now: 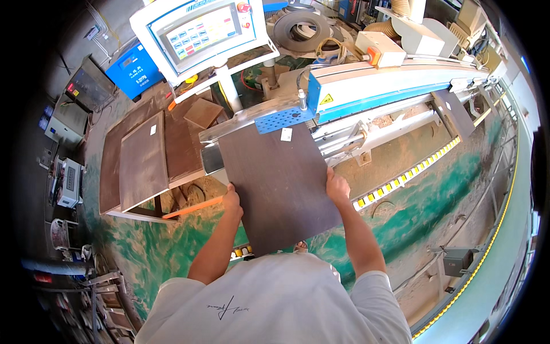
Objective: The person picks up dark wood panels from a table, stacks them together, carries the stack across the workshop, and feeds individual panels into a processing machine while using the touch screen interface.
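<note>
A dark brown wooden panel with a small white label near its far edge lies between my hands. My left hand grips its left edge, and my right hand grips the right edge at about the same height. Fingers of both hands are partly hidden beneath the board. The panel's far end reaches the metal infeed of a long white and blue machine, just below a blue perforated plate. Its near end comes close to my body.
Left of the machine, several brown boards lie on a low table. A control screen stands above it on a post. Yellow and white rollers run along the right, with another dark panel farther down. Dusty green floor surrounds me.
</note>
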`<state>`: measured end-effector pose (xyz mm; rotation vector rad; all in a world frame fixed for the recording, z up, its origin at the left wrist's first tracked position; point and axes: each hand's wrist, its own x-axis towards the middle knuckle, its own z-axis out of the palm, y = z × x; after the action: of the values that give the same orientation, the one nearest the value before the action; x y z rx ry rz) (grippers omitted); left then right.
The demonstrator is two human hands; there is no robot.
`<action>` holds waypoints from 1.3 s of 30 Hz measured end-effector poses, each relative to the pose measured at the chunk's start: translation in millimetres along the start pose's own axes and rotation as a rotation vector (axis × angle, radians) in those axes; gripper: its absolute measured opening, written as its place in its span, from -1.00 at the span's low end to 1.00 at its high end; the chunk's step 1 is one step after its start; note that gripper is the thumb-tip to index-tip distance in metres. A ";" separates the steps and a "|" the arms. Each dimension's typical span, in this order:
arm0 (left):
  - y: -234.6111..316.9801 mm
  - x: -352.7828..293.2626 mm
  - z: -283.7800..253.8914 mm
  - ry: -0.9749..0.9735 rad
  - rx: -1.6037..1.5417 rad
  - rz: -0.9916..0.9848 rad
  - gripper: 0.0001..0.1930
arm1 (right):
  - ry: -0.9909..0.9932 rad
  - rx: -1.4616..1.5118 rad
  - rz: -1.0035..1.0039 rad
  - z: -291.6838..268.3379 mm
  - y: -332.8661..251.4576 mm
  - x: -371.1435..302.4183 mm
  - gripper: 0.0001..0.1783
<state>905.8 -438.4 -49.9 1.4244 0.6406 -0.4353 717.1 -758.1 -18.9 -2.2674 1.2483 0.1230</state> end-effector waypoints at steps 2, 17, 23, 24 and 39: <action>-3.0 -5.3 15.2 -0.023 0.026 0.033 -0.35 | 0.001 -0.017 -0.022 -6.7 13.2 12.3 -0.07; -31.4 -51.6 152.4 0.079 0.196 0.027 -0.39 | 0.055 -0.022 0.054 -81.0 93.3 96.4 -0.18; -51.6 -65.8 207.7 0.037 0.255 0.003 -0.33 | 0.704 -0.119 -0.255 -74.1 104.8 58.8 -0.54; -55.2 -69.0 216.4 0.053 0.283 0.020 -0.35 | 0.790 -0.104 -0.328 -67.1 98.1 43.0 -0.56; -33.9 30.8 69.4 -0.180 0.135 -0.093 -0.52 | 0.374 0.248 -0.757 95.7 -4.9 -146.4 -0.92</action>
<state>917.9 -507.9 -93.8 1.4667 0.5410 -0.6822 655.0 -597.4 -49.9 -2.4330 0.4438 -0.7149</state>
